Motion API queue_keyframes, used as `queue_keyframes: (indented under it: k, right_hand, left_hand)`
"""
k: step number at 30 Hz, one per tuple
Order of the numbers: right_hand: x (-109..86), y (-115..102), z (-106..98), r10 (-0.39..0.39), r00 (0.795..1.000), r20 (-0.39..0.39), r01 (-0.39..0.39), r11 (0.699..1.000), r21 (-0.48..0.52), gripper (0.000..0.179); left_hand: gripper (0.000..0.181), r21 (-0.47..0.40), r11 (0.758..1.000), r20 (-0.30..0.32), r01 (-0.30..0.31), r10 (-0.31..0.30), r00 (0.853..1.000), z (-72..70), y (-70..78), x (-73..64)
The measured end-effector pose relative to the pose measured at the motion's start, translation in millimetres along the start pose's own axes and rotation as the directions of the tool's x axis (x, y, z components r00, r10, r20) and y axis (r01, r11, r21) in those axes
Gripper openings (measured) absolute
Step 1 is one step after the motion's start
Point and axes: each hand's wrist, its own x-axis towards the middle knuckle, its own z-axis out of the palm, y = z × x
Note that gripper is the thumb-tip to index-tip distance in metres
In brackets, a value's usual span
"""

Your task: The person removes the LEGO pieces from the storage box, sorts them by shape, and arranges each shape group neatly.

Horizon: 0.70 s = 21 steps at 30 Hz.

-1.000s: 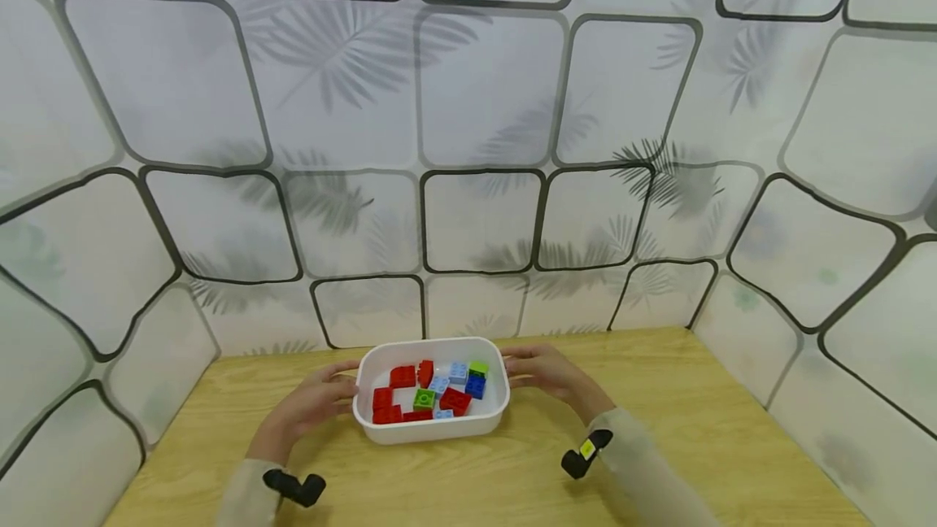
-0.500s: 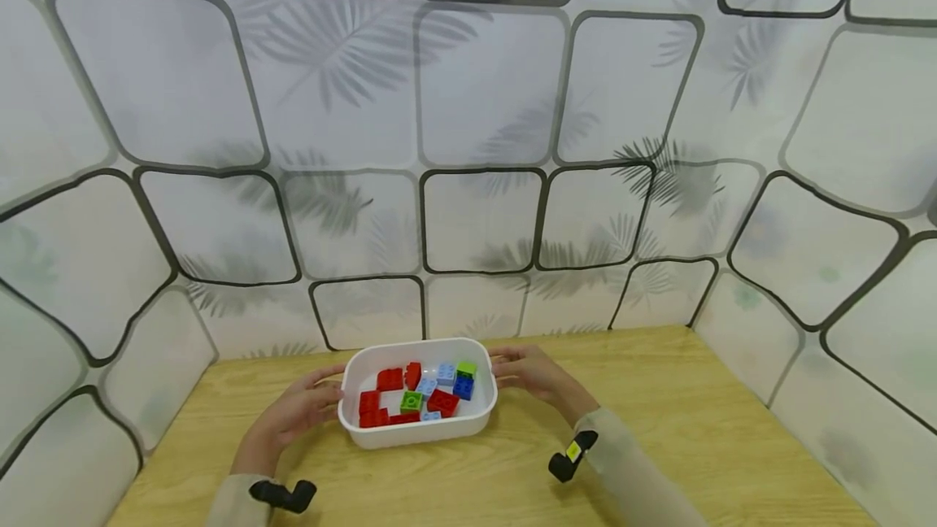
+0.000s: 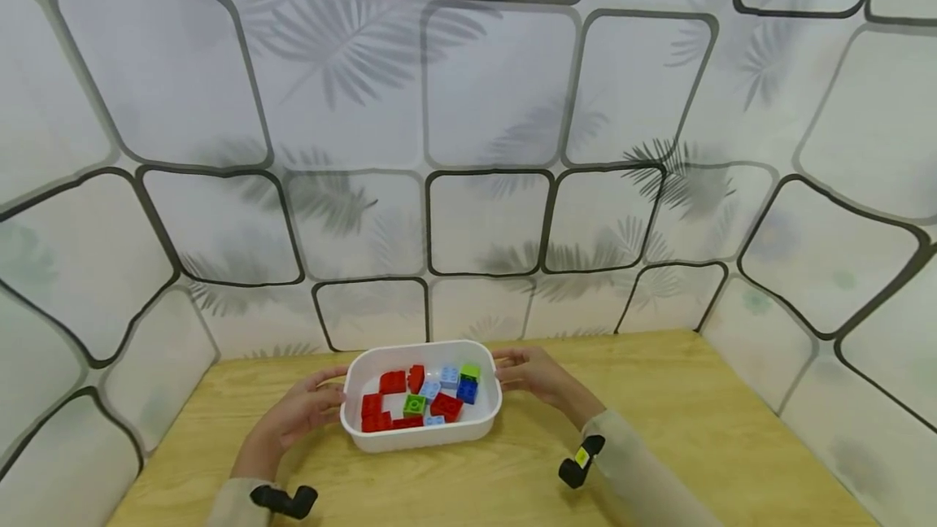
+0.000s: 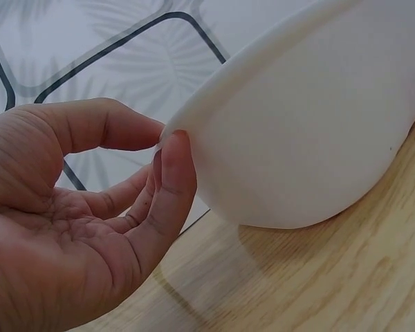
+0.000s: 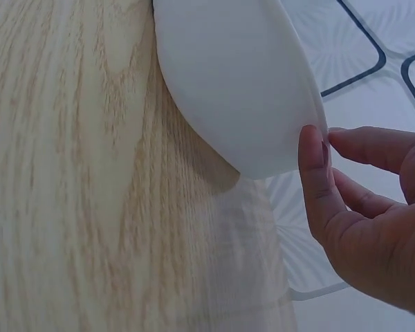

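Note:
A white oval plastic tray (image 3: pixel 410 444) sits on the wooden table, holding several toy building bricks. Among them are a red brick (image 3: pixel 446 407), a green brick (image 3: pixel 414 406), a dark blue brick (image 3: pixel 467 390) and a light blue brick (image 3: pixel 450 376). At the tray's left end my left hand (image 3: pixel 303 411) pinches the rim between thumb and finger, close up in the left wrist view on the tray wall (image 4: pixel 283 138). My right hand (image 3: pixel 538 376) pinches the opposite rim the same way, seen against the outer wall (image 5: pixel 228 83) in the right wrist view.
The wooden table (image 3: pixel 703 429) spreads out on both sides and in front of the tray. Behind it rises a patterned wall cover (image 3: pixel 483 226) that also runs along both sides. Black wrist cameras (image 3: pixel 284 501) sit at the sleeves.
The tray has slid a little to the left and slightly nearer, both hands moving along with it. In the last half second it has hardly moved. The bricks keep their places inside.

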Motion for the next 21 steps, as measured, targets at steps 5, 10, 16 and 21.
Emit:
queue_keyframes:
  k: [5, 10, 16, 21]
  right_hand:
    - [-2.8, -4, -1, -0.017, 1.0, 0.016, 0.018, 0.997, -0.081, 0.048]
    - [-3.0, -13, 1, -0.031, 1.0, 0.001, 0.031, 0.969, -0.246, 0.047]
    - [-2.9, -33, 7, -0.133, 0.991, -0.027, 0.103, 0.868, -0.486, 0.044]
    - [3.4, -49, 21, -0.23, 0.972, 0.039, 0.205, 0.765, -0.611, 0.04]
  left_hand:
    - [0.062, -0.014, 1.0, 0.002, -0.008, 0.008, 1.0, 2.8, -0.7, -1.3]
    - [0.062, -0.017, 1.0, -0.004, -0.005, 0.005, 1.0, 2.9, 2.1, -2.2]
    - [0.061, -0.017, 1.0, 0.015, -0.018, 0.018, 1.0, 2.2, 0.6, -1.4]
    - [0.062, -0.014, 1.0, 0.011, -0.015, 0.015, 1.0, 2.0, 0.8, -1.7]
